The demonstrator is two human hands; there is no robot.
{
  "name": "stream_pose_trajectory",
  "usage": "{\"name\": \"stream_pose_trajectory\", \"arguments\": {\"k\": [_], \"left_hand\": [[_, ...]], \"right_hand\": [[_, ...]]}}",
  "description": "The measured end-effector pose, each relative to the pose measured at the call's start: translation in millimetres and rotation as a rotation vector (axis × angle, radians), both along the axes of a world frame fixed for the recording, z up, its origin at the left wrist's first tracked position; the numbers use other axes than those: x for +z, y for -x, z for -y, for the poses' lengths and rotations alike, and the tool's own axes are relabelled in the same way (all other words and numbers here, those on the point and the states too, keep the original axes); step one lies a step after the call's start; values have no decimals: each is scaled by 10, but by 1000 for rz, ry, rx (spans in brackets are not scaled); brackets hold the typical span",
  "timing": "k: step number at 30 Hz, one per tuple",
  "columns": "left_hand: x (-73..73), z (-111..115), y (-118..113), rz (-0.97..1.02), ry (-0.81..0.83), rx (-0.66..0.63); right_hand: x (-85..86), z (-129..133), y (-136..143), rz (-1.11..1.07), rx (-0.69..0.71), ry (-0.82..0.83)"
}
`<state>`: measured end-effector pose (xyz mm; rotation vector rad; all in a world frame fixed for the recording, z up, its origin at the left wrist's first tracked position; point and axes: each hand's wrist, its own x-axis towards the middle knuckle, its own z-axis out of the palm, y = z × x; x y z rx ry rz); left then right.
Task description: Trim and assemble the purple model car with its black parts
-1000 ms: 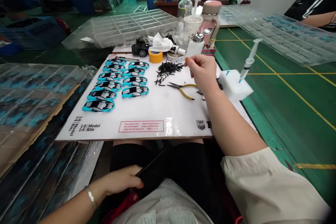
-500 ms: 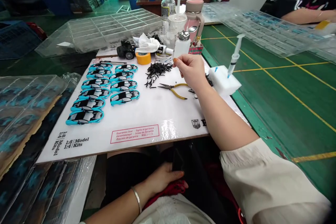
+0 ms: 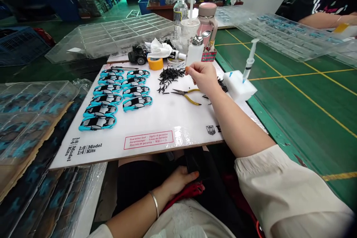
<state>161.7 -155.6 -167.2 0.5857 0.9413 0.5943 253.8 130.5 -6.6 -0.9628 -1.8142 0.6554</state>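
My right hand (image 3: 203, 76) is held over the white board (image 3: 167, 119), its thumb and fingers pinched at the right end of a pile of small black pieces (image 3: 171, 75); anything between the fingertips is too small to make out. Yellow-handled pliers (image 3: 189, 96) lie just below it, jaws pointing left. In my lap, under the board's front edge, my left hand (image 3: 178, 181) is closed around a dark flat object (image 3: 193, 163), next to red cloth. Blue and black model car bodies (image 3: 99, 122) stand in two columns on the board's left side.
A syringe (image 3: 250, 60) stands in a white foam block (image 3: 240, 85) at right. Behind the pile are orange tape (image 3: 155, 63), a white pump bottle (image 3: 195, 50), a pink flask (image 3: 206, 18) and clear trays (image 3: 111, 37). Across the green table sits another person (image 3: 329, 3).
The view has shifted slightly, moving the board and its objects a little to the right. My right hand stays pinched near the black pile; my left hand remains in my lap.
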Motion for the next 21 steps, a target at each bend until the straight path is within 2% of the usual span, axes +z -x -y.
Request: {"name": "stream_pose_trajectory", "arguments": {"k": [3, 5, 7, 9, 11, 13, 14, 16, 18, 19, 21], "left_hand": [[54, -47, 94, -149, -103, -18], [142, -61, 181, -319, -198, -71], [267, -54, 259, -595, -365, -206], [380, -27, 335, -860, -549, -377], [407, 6, 437, -938, -635, -477], [309, 20, 588, -920, -674, -505], [218, 12, 681, -930, -687, -514], [6, -42, 879, -1021, -711, -552], [-150, -128, 1069, -1182, -751, -618], [-179, -168, 1154, -1232, -793, -627], [-117, -204, 1306, -1293, -873, -604]], "right_hand": [[-53, -20, 30, 9, -2, -16], [-63, -33, 67, 17, -20, -34], [6, -4, 73, 33, -62, -63], [171, 125, 6, 42, -119, -101], [374, 413, -130, -44, -102, -165], [498, 874, -288, -63, 11, -233], [492, 1152, -363, -70, 45, -271], [300, 1740, -506, -66, 65, -371], [-107, 2306, -662, 97, 114, -405], [-356, 2571, -756, 206, 107, -337], [-852, 3074, -990, 420, 50, -58]]}}
